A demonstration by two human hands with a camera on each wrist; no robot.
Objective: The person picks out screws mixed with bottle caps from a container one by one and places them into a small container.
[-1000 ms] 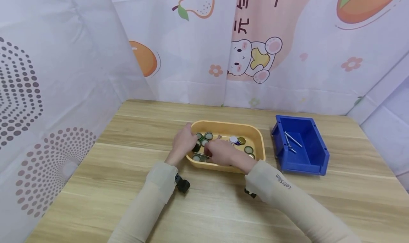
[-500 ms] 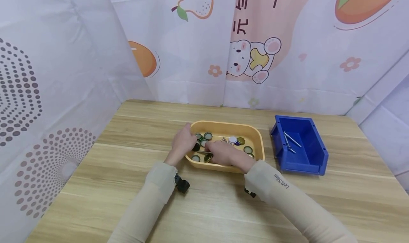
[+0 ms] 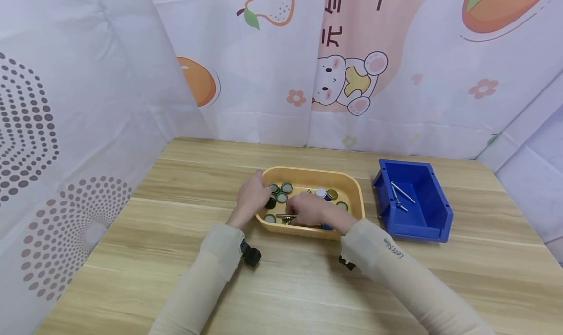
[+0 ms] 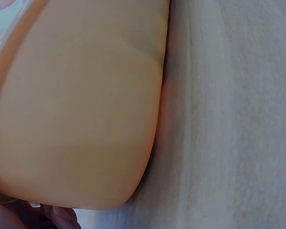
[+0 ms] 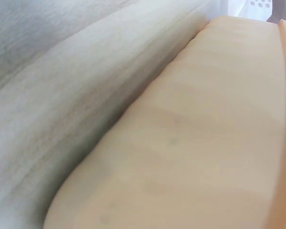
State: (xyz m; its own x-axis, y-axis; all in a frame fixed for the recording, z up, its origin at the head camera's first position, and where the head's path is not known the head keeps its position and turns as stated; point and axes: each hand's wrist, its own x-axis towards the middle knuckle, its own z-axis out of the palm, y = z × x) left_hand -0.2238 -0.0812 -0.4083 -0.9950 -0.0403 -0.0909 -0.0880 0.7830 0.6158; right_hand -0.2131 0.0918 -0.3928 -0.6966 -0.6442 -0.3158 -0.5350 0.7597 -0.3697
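Note:
A yellow plastic bin (image 3: pixel 323 174) stands on the wooden table, with several bottle caps (image 3: pixel 282 197) and some small metal screws inside. My left hand (image 3: pixel 254 193) grips the bin's left end, thumb over the rim; in the left wrist view a few fingertips (image 4: pixel 62 217) show below the bin's wall (image 4: pixel 81 105). Inside the bin, my right hand (image 3: pixel 310 209) pinches a long silver screw (image 3: pixel 285 215), which points left over a gold cap. The right fingertips are partly hidden. Only the bin's outer wall (image 5: pixel 190 133) fills the right wrist view.
To the right of the yellow bin stands a blue open-front bin (image 3: pixel 424 178) with a few long screws (image 3: pixel 403 192) in it. Printed curtains (image 3: pixel 255 90) hang behind the table and at its left. Bare wood (image 3: pixel 281 286) lies in front of the bins.
My right hand has shifted slightly right within the yellow bin, and the screw at its fingertips moved with it. A gold cap near the fingers shifted. My left hand stays put.

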